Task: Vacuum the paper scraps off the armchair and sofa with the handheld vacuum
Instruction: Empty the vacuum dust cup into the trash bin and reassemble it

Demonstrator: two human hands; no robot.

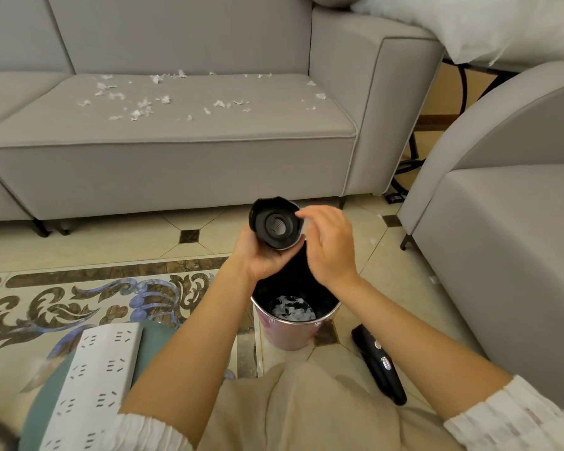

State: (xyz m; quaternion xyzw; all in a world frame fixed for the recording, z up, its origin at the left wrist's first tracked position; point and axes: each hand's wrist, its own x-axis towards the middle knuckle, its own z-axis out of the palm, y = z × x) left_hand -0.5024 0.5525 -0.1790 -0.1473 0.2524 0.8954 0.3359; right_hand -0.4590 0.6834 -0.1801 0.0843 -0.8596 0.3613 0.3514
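My left hand [261, 255] grips the vacuum's black dust cup [275, 224] from below, its open end and round filter facing me, held above the bin. My right hand [328, 245] hovers at the cup's right rim, thumb and forefinger touching or nearly touching the edge. The vacuum's black body [380, 366] lies on the floor to the right of the bin. White paper scraps [137, 107] are scattered over the grey sofa's seat cushion [176, 131]. The grey armchair [502, 216] stands at the right.
A pink bin [287, 333] with a black liner and white scraps inside stands on the tiled floor under my hands. A white power strip [95, 385] lies on a green cushion at lower left. A few scraps lie on the floor by the armchair.
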